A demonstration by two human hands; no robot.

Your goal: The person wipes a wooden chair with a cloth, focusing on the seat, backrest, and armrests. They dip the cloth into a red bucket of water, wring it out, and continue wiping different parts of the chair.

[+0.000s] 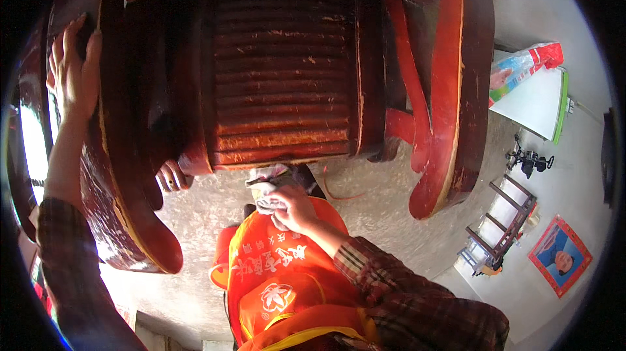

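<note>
A dark red lacquered wooden armchair with a slatted seat [283, 72] fills the upper view. Its finish is worn and scratched in places, most of all along the front slats. My left hand [73, 67] rests on the left armrest [110, 165], fingers spread and nothing held. Just below the seat's front edge, my right hand [293, 206] grips a bunched, light-coloured cloth [266, 197]. Part of the cloth is hidden by my fingers. The right armrest [447, 106] curves down at the far side, with no hand on it.
An orange bucket [221, 258] stands on the concrete floor [195, 233] beside my orange apron [279, 272]. To the right are a white-topped surface [533, 101] bearing a plastic package [528, 69], a dark wooden rack [508, 226] and a red-bordered poster [560, 255].
</note>
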